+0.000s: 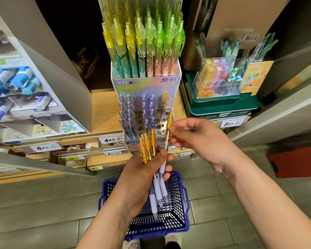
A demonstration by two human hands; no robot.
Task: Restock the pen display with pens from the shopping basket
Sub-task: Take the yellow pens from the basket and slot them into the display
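Head-worn camera looks steeply down, close to the pen display (145,83).

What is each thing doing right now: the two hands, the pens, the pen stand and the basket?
Left hand, gripping a bunch of pens.
Bunch of pens, upright, orange ends up.
Right hand, pinching one orange pen.
Orange pen, upright, not in a hole yet.
Pen stand, partly filled, with empty holes on the right.
Basket, sitting on the floor under the hands.
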